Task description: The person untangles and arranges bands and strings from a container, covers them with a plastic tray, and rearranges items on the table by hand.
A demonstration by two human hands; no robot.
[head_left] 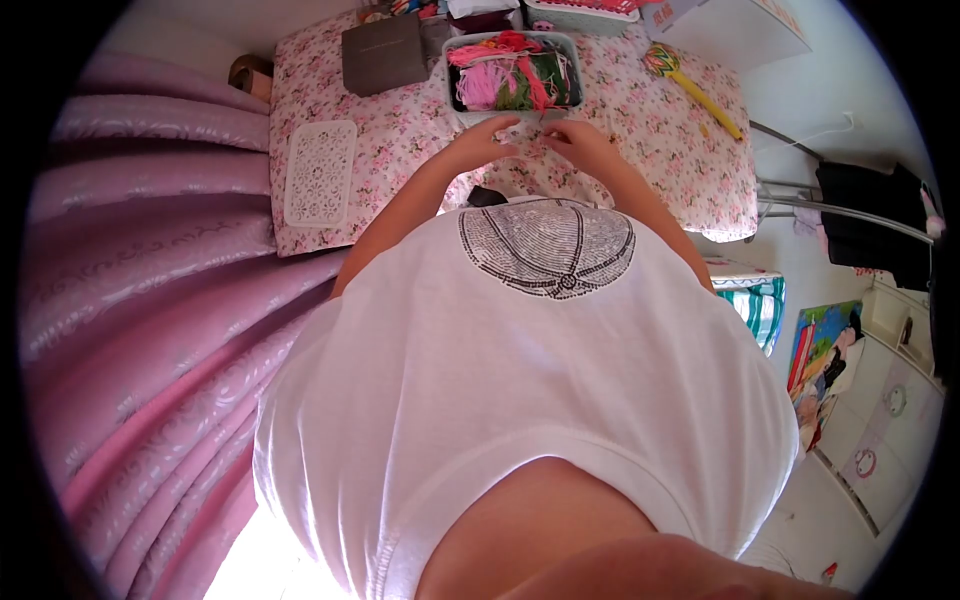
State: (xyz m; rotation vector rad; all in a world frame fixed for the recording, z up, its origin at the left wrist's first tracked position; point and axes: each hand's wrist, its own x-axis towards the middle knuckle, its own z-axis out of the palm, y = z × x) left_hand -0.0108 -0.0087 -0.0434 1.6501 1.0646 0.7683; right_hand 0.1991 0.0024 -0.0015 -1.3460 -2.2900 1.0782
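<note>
Both hands are above the floral tablecloth, just in front of a grey plastic basket (pixel 462 108). Bundles of cord or yarn (pixel 512 75) in pink, red and green fill the basket. My left hand (pixel 485 145) has curved fingers, with a gap between thumb and fingertips. Facing it, my right hand (pixel 582 143) also has bent fingers held apart from the thumb. A small space separates the two hands. I see nothing held in either, though a thin strand would be too small to make out.
A dark grey box (pixel 384 54) and a white lattice tray (pixel 320 174) lie on the floral tablecloth (pixel 400 135) to the left. At right is a yellow stick with a colourful head (pixel 695 88). Pink curtains (pixel 170 250) hang left; a metal rack (pixel 850 212) stands right.
</note>
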